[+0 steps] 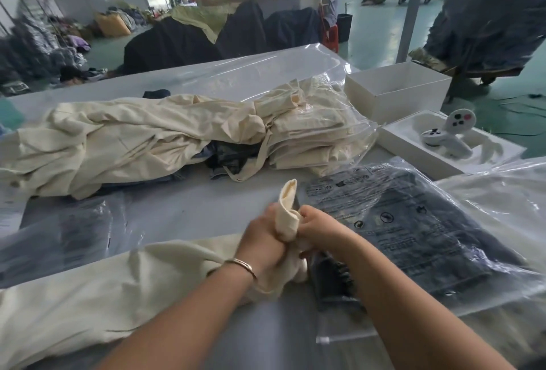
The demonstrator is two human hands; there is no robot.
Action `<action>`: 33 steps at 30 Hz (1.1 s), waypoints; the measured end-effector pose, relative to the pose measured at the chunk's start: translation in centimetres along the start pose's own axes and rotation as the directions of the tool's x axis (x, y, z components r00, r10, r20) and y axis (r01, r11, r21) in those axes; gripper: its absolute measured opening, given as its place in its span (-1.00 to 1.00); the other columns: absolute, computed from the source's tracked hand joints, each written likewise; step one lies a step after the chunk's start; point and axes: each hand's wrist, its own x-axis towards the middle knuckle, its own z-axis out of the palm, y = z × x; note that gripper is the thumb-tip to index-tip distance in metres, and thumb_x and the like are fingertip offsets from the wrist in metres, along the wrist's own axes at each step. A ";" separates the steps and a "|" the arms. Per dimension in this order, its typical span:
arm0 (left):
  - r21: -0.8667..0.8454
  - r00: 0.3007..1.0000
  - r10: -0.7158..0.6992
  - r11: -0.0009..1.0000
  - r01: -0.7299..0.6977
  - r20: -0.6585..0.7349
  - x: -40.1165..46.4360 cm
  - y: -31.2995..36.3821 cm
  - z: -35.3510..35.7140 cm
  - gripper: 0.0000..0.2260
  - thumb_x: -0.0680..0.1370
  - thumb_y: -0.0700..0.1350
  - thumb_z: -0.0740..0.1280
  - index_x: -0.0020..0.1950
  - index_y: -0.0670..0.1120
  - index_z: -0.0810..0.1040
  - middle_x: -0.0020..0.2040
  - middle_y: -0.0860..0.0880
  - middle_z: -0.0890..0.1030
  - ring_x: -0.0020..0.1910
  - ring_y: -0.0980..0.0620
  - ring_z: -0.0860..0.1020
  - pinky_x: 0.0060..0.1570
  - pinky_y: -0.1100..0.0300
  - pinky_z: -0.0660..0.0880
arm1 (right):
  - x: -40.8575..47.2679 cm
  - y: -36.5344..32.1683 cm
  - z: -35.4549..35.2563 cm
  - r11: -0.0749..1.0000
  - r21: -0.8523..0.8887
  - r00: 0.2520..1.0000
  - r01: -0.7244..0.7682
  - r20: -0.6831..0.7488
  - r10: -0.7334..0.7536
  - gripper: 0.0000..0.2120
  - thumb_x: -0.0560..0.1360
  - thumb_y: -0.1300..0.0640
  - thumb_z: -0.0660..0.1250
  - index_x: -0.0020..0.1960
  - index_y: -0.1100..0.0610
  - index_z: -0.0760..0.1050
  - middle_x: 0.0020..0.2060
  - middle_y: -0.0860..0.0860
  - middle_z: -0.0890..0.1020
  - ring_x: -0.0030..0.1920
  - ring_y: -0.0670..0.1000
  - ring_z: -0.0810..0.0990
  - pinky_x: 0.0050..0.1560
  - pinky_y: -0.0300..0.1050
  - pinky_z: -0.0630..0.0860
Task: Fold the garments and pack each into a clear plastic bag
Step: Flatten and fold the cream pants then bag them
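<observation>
While both the left hand [263, 239] and right hand [317, 229] clench the cream garment [88, 295] trailing toward eight o'clock, it looks soft, light and floppy, best held by its hems

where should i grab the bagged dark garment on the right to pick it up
Grip the bagged dark garment at its near open end, where clear plastic trails off flat on the table past the fabric. Come from the near side with the right hand. The far and right edges are crowded by the white tray and loose plastic, so probably less handy.
</observation>
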 end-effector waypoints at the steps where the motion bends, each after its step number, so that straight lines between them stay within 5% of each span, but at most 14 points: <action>1: -0.037 0.996 -0.087 0.996 0.086 -0.012 0.7 -0.9 -1.2 -0.87 0.40 -0.21 0.40 -0.15 0.01 0.53 -0.27 0.09 0.58 -0.24 0.08 0.54 -0.20 0.22 0.46 | 0.0 -0.1 -0.2 0.997 0.062 0.997 -0.041 0.070 0.037 -0.77 0.39 0.24 0.40 -0.03 0.17 0.39 -0.10 0.17 0.58 -0.26 0.09 0.60 -0.37 -0.06 0.55; 4: -0.328 0.925 -0.378 0.879 0.346 -0.036 2.3 -2.6 -5.6 -0.82 0.33 -0.37 0.31 -0.40 -0.12 0.52 -0.51 -0.01 0.50 -0.43 -0.02 0.48 -0.38 0.22 0.42 | -0.2 -0.7 -0.7 0.986 -0.162 0.999 -0.033 0.031 0.039 -0.81 0.40 0.25 0.32 0.02 0.21 0.51 -0.16 0.19 0.64 -0.32 0.10 0.62 -0.37 -0.03 0.57; 7: -0.364 0.920 -0.358 0.888 0.282 -0.160 3.1 -2.9 -10.6 -0.88 0.13 -0.23 0.21 -0.58 -0.08 0.32 -0.61 0.07 0.34 -0.56 0.11 0.33 -0.53 0.31 0.28 | 0.3 -2.0 -0.3 0.905 -0.385 0.959 0.183 -0.134 -0.251 -0.74 0.40 0.40 0.25 -0.10 0.22 0.69 -0.15 0.14 0.69 -0.10 0.12 0.62 -0.07 -0.03 0.57; 10: -0.230 0.939 -0.231 0.958 0.173 -0.254 3.2 -2.4 -14.9 -0.90 0.09 -0.19 0.16 -0.60 -0.06 0.25 -0.58 0.05 0.31 -0.53 0.15 0.29 -0.53 0.38 0.20 | 0.1 -4.4 -0.2 0.767 -0.329 0.661 0.551 -0.389 -0.642 -0.64 0.33 0.51 0.32 -0.25 0.09 0.71 0.08 0.00 0.64 0.13 -0.03 0.45 0.14 -0.15 0.45; 12: -0.267 0.922 -0.244 0.950 0.165 -0.300 3.1 -2.6 -16.2 -0.89 0.10 -0.18 0.17 -0.64 -0.07 0.29 -0.59 0.06 0.35 -0.54 0.16 0.31 -0.53 0.41 0.24 | 0.3 -5.7 -0.7 0.703 -0.339 0.517 0.625 -0.496 -0.698 -0.58 0.39 0.44 0.34 0.05 0.00 0.68 0.31 -0.01 0.46 0.27 0.02 0.37 0.24 -0.20 0.36; 13: -0.288 0.914 -0.250 0.944 0.158 -0.319 3.0 -2.4 -16.4 -0.88 0.11 -0.19 0.18 -0.62 -0.06 0.30 -0.58 0.07 0.35 -0.52 0.15 0.31 -0.52 0.41 0.26 | 0.5 -6.0 -0.9 0.746 -0.289 0.534 0.600 -0.549 -0.643 -0.50 0.44 0.36 0.34 0.28 -0.04 0.55 0.38 0.02 0.38 0.32 0.06 0.36 0.28 -0.12 0.38; 15: -0.349 0.914 -0.269 0.924 0.155 -0.305 2.6 -2.1 -15.6 -0.80 0.18 -0.24 0.23 -0.61 -0.05 0.29 -0.57 0.05 0.33 -0.52 0.12 0.28 -0.54 0.38 0.26 | 1.2 -5.4 -1.1 0.911 -0.083 0.728 0.403 -0.575 -0.374 -0.41 0.54 0.02 0.33 0.51 0.00 0.20 0.41 0.10 0.36 0.36 0.12 0.36 0.26 0.05 0.42; 17: -0.440 0.923 -0.316 0.877 0.196 -0.219 2.0 -1.7 -13.9 -0.76 0.21 -0.29 0.25 -0.62 -0.06 0.32 -0.60 0.04 0.31 -0.57 0.10 0.27 -0.60 0.35 0.24 | 1.5 -3.9 -0.5 0.997 0.062 0.938 0.044 -0.345 -0.020 -0.27 0.54 -0.30 0.14 0.50 0.20 0.19 0.31 0.20 0.47 0.23 0.17 0.49 0.13 0.05 0.48; 18: -0.478 0.929 -0.338 0.847 0.231 -0.150 1.6 -1.7 -12.6 -0.80 0.19 -0.27 0.25 -0.60 -0.07 0.35 -0.61 0.02 0.32 -0.61 0.09 0.28 -0.61 0.35 0.22 | 1.6 -2.9 0.1 0.981 0.173 0.980 -0.086 -0.161 0.114 -0.24 0.52 -0.37 0.05 0.40 0.25 0.32 0.20 0.21 0.55 0.11 0.17 0.56 0.04 0.04 0.51; 21: -0.554 0.929 -0.360 0.757 0.346 0.089 0.7 -1.9 -8.6 -0.93 0.21 -0.24 0.28 -0.49 -0.12 0.47 -0.58 -0.03 0.40 -0.62 0.08 0.35 -0.60 0.38 0.26 | 1.3 -0.2 2.4 0.807 0.555 0.977 -0.202 0.174 0.125 -0.38 0.49 -0.38 0.15 0.17 0.14 0.53 0.06 0.14 0.67 0.04 0.17 0.65 -0.03 0.05 0.61; 24: -0.380 0.905 -0.383 0.821 0.426 0.187 0.3 -3.1 -5.2 -0.74 0.14 -0.14 0.33 -0.20 -0.16 0.56 -0.36 -0.10 0.56 -0.41 -0.03 0.51 -0.41 0.23 0.43 | 1.7 2.0 4.4 0.893 0.449 0.999 -0.026 0.035 0.012 -0.67 0.50 0.03 0.41 0.23 0.10 0.54 0.04 0.03 0.69 0.02 0.03 0.66 -0.08 -0.13 0.62; 27: -0.304 0.887 -0.454 0.836 0.458 0.087 0.3 -4.6 -4.0 -0.84 0.26 -0.14 0.42 -0.17 -0.09 0.60 -0.27 -0.10 0.63 -0.25 -0.10 0.58 -0.26 0.09 0.51 | 1.9 2.8 4.6 0.869 0.492 0.976 -0.045 -0.166 0.144 -0.75 0.45 0.37 0.32 0.07 0.14 0.59 -0.05 0.07 0.68 -0.11 0.01 0.63 -0.16 -0.15 0.59; 30: -0.502 0.839 -0.544 0.735 0.456 -0.033 1.4 -4.3 -5.5 -0.88 0.50 -0.29 0.27 -0.18 -0.15 0.58 -0.25 -0.18 0.55 -0.13 -0.12 0.51 -0.21 0.12 0.40 | 1.5 2.1 3.8 0.746 0.666 0.978 -0.015 -0.145 0.149 -0.96 0.47 0.26 0.37 -0.08 0.19 0.57 -0.29 0.08 0.65 -0.36 0.01 0.58 -0.39 -0.21 0.48; 33: -0.312 0.807 -0.484 0.867 0.390 -0.338 3.2 -2.4 -9.4 -0.75 0.63 -0.22 0.12 0.08 -0.31 0.54 0.07 -0.32 0.55 0.07 -0.22 0.48 -0.22 0.17 0.18 | 0.4 0.9 2.9 0.651 0.750 0.974 0.114 -0.213 0.075 -0.81 0.58 0.12 0.29 -0.09 0.22 0.56 -0.47 0.11 0.60 -0.46 0.03 0.55 -0.46 -0.23 0.47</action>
